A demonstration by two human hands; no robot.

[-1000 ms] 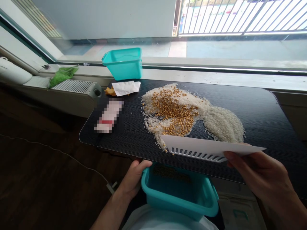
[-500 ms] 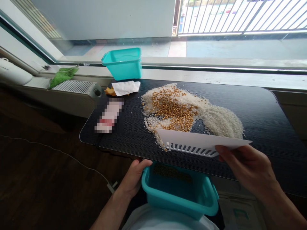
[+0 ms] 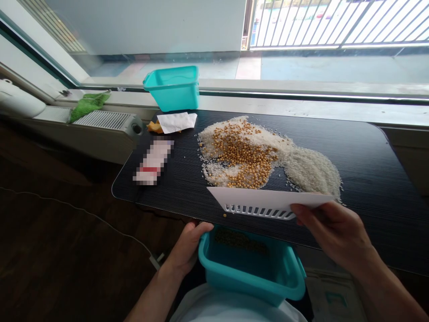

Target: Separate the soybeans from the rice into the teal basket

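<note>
My right hand [image 3: 330, 230] grips a white slotted plastic scraper [image 3: 264, 202] by its right end, its long edge resting on the black table [image 3: 362, 147] just in front of a mixed pile of white rice [image 3: 311, 170] and yellow soybeans [image 3: 246, 156]. One bean lies loose by the scraper's left end. My left hand [image 3: 187, 250] is wrapped on the left rim of a teal plastic tub [image 3: 250, 273] held below the table's near edge; some beans lie in the tub's bottom.
A second teal tub [image 3: 172, 87] stands on the sill at the back left. A white paper [image 3: 176, 121] and a blurred packet [image 3: 152, 162] lie on the table's left part. A radiator [image 3: 100, 120] with a green cloth [image 3: 87, 103] is further left.
My right hand has slid the scraper leftward and slightly toward the table's near edge. A bean now lies loose by its left end. My left hand and the tub stay put.
</note>
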